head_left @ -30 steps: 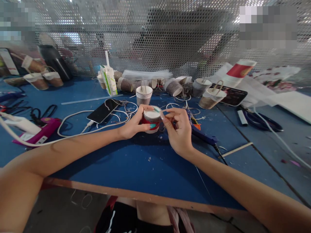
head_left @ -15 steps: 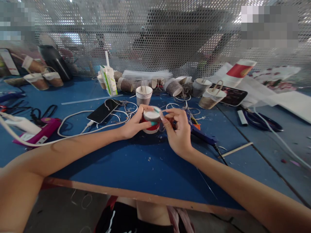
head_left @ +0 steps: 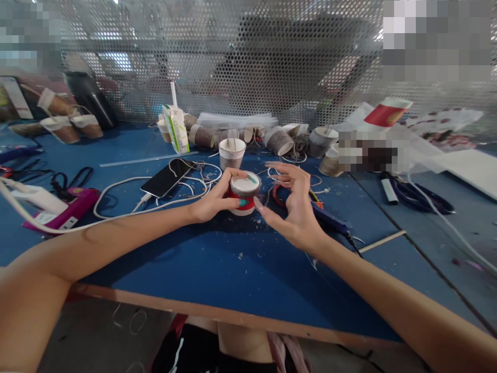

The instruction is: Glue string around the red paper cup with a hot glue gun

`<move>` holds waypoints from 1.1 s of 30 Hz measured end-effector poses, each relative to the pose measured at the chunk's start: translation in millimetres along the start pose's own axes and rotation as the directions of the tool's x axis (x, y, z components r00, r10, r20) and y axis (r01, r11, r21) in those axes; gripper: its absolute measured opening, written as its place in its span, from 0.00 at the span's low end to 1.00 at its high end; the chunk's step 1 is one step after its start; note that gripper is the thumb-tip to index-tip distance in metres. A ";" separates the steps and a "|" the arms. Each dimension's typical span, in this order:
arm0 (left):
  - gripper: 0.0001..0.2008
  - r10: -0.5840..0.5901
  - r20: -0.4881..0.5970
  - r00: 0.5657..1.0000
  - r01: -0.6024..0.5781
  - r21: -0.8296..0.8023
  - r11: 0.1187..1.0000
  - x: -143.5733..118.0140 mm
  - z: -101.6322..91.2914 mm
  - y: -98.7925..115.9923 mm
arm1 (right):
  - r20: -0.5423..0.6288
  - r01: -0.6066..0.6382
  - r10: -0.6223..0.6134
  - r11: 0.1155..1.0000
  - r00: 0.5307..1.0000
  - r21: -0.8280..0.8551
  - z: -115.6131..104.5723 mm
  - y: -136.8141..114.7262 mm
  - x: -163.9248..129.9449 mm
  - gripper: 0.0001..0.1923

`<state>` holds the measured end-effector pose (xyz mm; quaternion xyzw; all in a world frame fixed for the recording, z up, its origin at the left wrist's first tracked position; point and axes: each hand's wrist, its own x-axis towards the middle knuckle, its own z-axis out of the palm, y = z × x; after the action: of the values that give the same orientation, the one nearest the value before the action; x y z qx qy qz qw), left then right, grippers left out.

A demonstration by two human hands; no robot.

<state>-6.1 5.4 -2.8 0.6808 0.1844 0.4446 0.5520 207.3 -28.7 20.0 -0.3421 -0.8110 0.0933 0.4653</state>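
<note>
A blue table (head_left: 240, 269) fills the lower and middle frame, with a perforated metal screen (head_left: 240, 57) standing across the whole top behind it. Along the screen's foot, centre frame, lies a jumble of twine-wrapped cups (head_left: 279, 140), some upright, some tipped over, and one upright wrapped cup (head_left: 232, 153) stands alone just in front of them. Upper left, three more cups (head_left: 66, 127) sit by a dark bottle (head_left: 87, 96). Left of centre, a black phone (head_left: 166, 177) lies flat with a white cable (head_left: 128, 194) looping round it and trailing off to the left edge, past a pink tool (head_left: 64, 213) at mid-left. A small drink carton (head_left: 175, 127) with a straw stands upright left of the cup pile. Dead centre now: the left hand (head_left: 212, 199) is wrapped round a small red cup (head_left: 243, 192), base up, white bottom showing, thumb on the near side and fingers curled behind it, the cup held just above or on the table, hard to tell which. The right hand (head_left: 293, 202) sits just right of the cup, fingers spread and fanned, holding nothing, thumb tip near the cup's lower edge. Behind that hand, a red ring (head_left: 277, 192) lies on the table, and a blue-handled tool (head_left: 332, 220) pokes out to its right.
</note>
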 end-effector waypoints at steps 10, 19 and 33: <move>0.23 0.012 0.003 1.000 -0.012 -0.026 1.000 0.8 0.8 1.1 | 0.132 -0.041 0.021 0.988 0.991 0.152 6.1 -0.8 -2.1 0.29; 0.21 0.022 -0.034 0.999 -0.024 -0.047 0.999 1.7 0.2 -3.4 | 0.084 -0.041 0.032 0.993 0.996 0.108 7.4 0.8 -2.9 0.27; 0.24 0.030 -0.011 0.999 -0.032 -0.166 0.986 2.9 1.1 -0.8 | 0.098 0.008 -0.011 1.000 0.995 0.029 5.9 -2.0 -3.2 0.31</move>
<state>-3.5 7.1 -2.4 0.6335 0.1384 0.4698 0.5990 202.6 -31.3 15.5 -0.3266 -0.8331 0.1193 0.4301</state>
